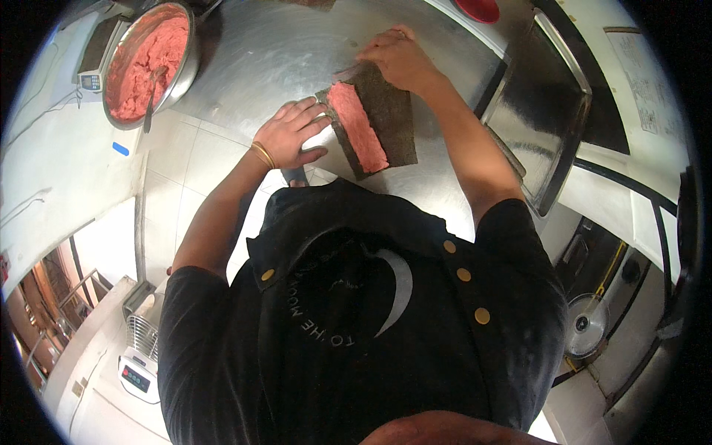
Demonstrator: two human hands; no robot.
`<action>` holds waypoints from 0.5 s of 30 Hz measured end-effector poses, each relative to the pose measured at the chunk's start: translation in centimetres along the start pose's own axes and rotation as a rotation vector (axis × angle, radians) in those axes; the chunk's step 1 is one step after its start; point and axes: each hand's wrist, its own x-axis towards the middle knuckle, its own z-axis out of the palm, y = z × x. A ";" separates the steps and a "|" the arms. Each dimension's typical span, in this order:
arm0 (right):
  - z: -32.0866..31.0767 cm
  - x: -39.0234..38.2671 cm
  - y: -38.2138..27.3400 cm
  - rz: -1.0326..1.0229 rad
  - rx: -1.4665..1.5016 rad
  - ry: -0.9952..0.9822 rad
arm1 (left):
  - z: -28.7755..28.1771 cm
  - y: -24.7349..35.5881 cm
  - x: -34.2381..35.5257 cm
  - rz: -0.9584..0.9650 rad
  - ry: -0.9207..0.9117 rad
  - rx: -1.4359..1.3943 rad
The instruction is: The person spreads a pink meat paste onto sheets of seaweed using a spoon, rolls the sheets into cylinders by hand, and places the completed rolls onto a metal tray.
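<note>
A dark seaweed sheet (391,119) lies on the steel counter (282,59), with a strip of pink minced paste (357,126) spread along its left half. My left hand (291,135) rests flat on the counter, fingers touching the sheet's left edge near the paste. My right hand (397,55) is at the sheet's far end, closed on a flat metal spatula (348,72) whose blade meets the paste. A gold bangle sits on my left wrist.
A large metal bowl (185,70) of pink paste with a spoon (152,100) in it stands at the far left, beside a small scale (93,63). A steel tray (545,111) sits to the right, a red dish (478,9) beyond. A fan (586,322) stands on the floor.
</note>
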 end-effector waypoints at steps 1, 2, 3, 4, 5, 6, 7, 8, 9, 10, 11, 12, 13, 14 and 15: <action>0.4 0.1 -0.2 -0.020 -0.054 0.030 | -0.1 0.0 0.2 0.000 0.001 0.010; 0.8 0.0 -0.3 -0.037 -0.107 0.060 | -0.1 0.0 0.3 0.002 0.007 0.015; 1.1 -0.7 -0.4 -0.079 -0.064 0.083 | -0.2 0.2 0.4 0.006 0.012 0.020; 1.1 -1.6 -1.0 -0.130 -0.015 0.103 | -0.3 0.3 0.2 -0.001 0.017 0.026; 1.1 -2.5 -1.0 -0.173 0.027 0.119 | -0.2 0.4 0.3 -0.003 0.021 0.025; 1.6 -3.0 -0.6 -0.152 0.048 0.130 | -0.2 0.4 0.3 -0.001 0.022 0.033; 1.7 -3.5 -0.4 -0.129 0.069 0.137 | -0.1 0.5 0.3 0.001 0.022 0.037; 1.9 -3.9 -0.1 -0.105 0.090 0.145 | -0.1 0.5 0.3 0.004 0.022 0.041; 2.2 -3.7 0.1 -0.115 0.084 0.212 | -0.1 0.4 0.2 -0.001 0.010 0.037; 2.1 -3.1 0.0 -0.125 0.077 0.280 | -0.2 0.3 0.2 -0.004 -0.002 0.034; 2.0 -2.7 -0.2 -0.134 0.070 0.348 | -0.2 0.3 0.3 -0.007 -0.014 0.031; 2.3 -2.6 -0.4 -0.148 0.056 0.334 | -0.1 0.4 0.3 -0.007 -0.013 0.033; 2.6 -2.5 -0.7 -0.164 0.045 0.321 | -0.1 0.5 0.2 -0.009 -0.014 0.038; 2.9 -2.5 -0.9 -0.179 0.033 0.307 | -0.1 0.5 0.1 -0.011 -0.015 0.042; 2.9 -3.2 -0.9 -0.193 0.046 0.304 | -0.1 0.4 0.1 -0.009 -0.014 0.042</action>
